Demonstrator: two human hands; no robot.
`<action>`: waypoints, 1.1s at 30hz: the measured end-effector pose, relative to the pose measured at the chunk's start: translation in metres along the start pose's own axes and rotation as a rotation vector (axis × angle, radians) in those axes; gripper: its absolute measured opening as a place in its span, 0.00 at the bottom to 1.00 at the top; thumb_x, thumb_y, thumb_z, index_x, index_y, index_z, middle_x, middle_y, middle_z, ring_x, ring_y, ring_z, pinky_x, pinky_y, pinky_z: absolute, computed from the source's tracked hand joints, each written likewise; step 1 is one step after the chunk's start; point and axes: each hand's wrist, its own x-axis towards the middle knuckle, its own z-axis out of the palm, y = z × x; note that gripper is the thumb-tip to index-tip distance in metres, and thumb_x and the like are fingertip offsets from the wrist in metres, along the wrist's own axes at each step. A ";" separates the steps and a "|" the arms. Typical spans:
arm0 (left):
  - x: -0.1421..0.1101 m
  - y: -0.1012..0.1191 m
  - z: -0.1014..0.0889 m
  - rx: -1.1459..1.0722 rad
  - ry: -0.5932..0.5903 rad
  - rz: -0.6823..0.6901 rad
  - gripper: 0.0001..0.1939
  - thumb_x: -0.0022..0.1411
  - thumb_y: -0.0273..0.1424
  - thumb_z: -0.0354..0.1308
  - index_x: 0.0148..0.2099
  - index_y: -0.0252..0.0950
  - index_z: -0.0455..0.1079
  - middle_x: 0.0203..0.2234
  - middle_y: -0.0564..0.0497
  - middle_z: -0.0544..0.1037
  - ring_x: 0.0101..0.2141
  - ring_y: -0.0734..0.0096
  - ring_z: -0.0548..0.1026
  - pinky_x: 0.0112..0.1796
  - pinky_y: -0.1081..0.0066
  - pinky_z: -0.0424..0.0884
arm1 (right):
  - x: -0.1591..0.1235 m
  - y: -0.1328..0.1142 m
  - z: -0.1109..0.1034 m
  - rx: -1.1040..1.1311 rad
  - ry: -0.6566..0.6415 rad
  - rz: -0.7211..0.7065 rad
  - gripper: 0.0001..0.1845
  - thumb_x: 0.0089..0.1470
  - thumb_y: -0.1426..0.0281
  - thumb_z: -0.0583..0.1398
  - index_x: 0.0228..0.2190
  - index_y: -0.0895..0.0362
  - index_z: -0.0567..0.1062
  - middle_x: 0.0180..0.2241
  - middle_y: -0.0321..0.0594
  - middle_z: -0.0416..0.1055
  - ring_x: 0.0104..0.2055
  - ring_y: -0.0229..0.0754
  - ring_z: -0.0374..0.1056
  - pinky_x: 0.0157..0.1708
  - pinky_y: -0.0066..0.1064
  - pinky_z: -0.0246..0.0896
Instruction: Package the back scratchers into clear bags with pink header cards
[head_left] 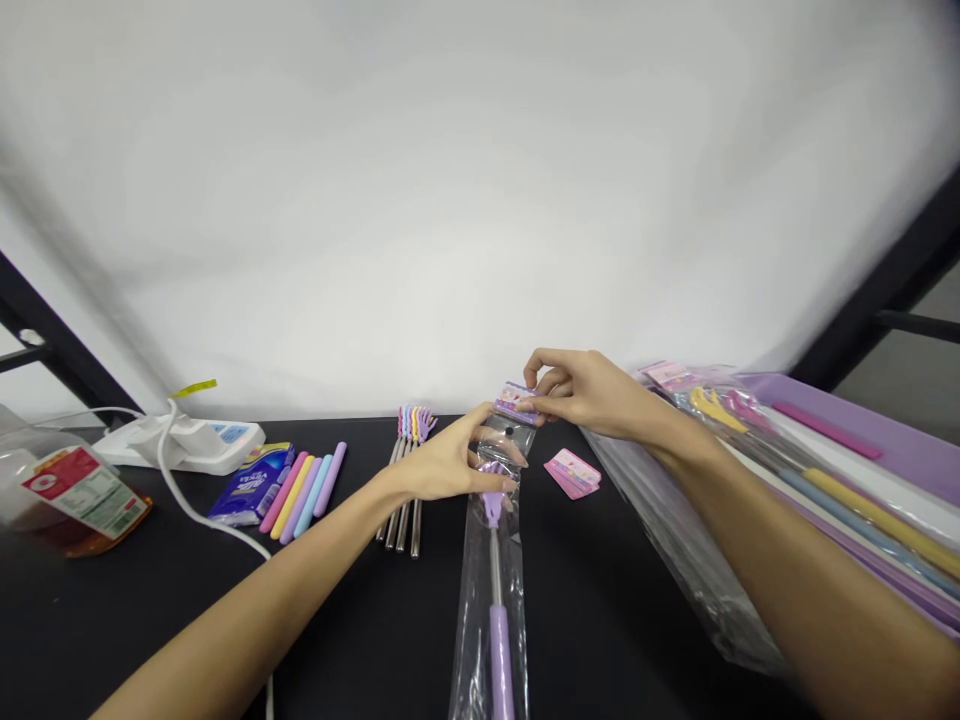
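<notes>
A purple back scratcher (498, 630) with a small hand-shaped head lies inside a long clear plastic bag (469, 620) in front of me. My left hand (457, 455) grips the upper part of the bag, its fingers and thumb around the scratcher's head. My right hand (574, 390) pinches a pink and purple printed card (516, 400) at the bag's top end. Whether the card sits inside the bag's mouth or over it, I cannot tell. A small stack of similar cards (573, 472) lies on the black table just right of the bag.
Several metal rods with coloured hand-shaped heads (409, 480) lie left of the bag, beside several pastel handles (304, 495). Farther left are a blue packet (253, 485), a white power strip (225, 447) with a cable, and a bottle (86, 500). A purple bin (847, 420) with bagged scratchers stands right.
</notes>
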 end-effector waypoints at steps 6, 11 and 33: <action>-0.002 0.009 0.003 -0.009 0.007 -0.004 0.46 0.54 0.29 0.66 0.67 0.43 0.42 0.46 0.43 0.76 0.24 0.80 0.72 0.27 0.73 0.66 | 0.003 0.001 0.003 -0.001 -0.001 -0.049 0.10 0.48 0.68 0.65 0.27 0.55 0.67 0.24 0.33 0.69 0.27 0.37 0.67 0.27 0.29 0.60; -0.002 0.012 0.001 0.004 0.024 0.001 0.47 0.54 0.29 0.66 0.68 0.42 0.42 0.44 0.43 0.77 0.25 0.78 0.72 0.29 0.71 0.67 | 0.004 0.007 0.007 0.124 -0.005 -0.011 0.16 0.43 0.66 0.68 0.33 0.56 0.70 0.26 0.33 0.69 0.29 0.37 0.66 0.30 0.30 0.62; 0.005 0.001 0.001 0.075 0.087 -0.077 0.22 0.55 0.39 0.67 0.49 0.31 0.74 0.35 0.43 0.83 0.39 0.60 0.81 0.45 0.61 0.74 | 0.004 0.006 0.008 0.230 -0.134 0.107 0.20 0.43 0.58 0.69 0.35 0.56 0.74 0.28 0.37 0.76 0.32 0.40 0.70 0.35 0.33 0.63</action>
